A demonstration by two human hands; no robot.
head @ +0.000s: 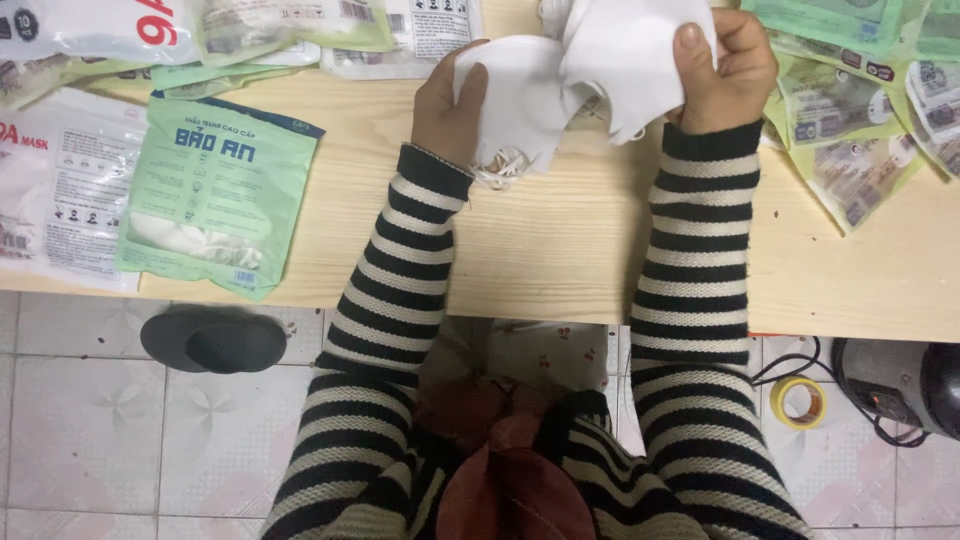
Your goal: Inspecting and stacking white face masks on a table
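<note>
Nearest to me, at six o'clock, are the person's striped black-and-cream sleeves [400,300], rising from a dark red garment [500,480] on the lap, over a pale tiled floor [90,420]. On that floor, at eight o'clock, lies a dark slipper [212,340]; at four o'clock a roll of yellow tape [798,402] sits beside a black appliance [900,385] with a black cable trailing from it. Above that runs the light wooden desk [560,240]. Toward nine o'clock a green packet [215,190] lies flat near the desk's edge, touching white packets [60,190] at its left. At two to three o'clock a heap of green packets [860,110] overlaps. Farthest, at twelve o'clock, both hands are raised over the desk with white masks [580,75] between them. The left hand [450,105] has its grip pinched on the left edge of the white masks, thumb on top. The right hand [722,70] pinches the right side, thumb pressed flat against the fabric. White ear loops [500,165] dangle beneath the left hand, just above the desk. More packets [300,25] line the far edge at eleven o'clock.
</note>
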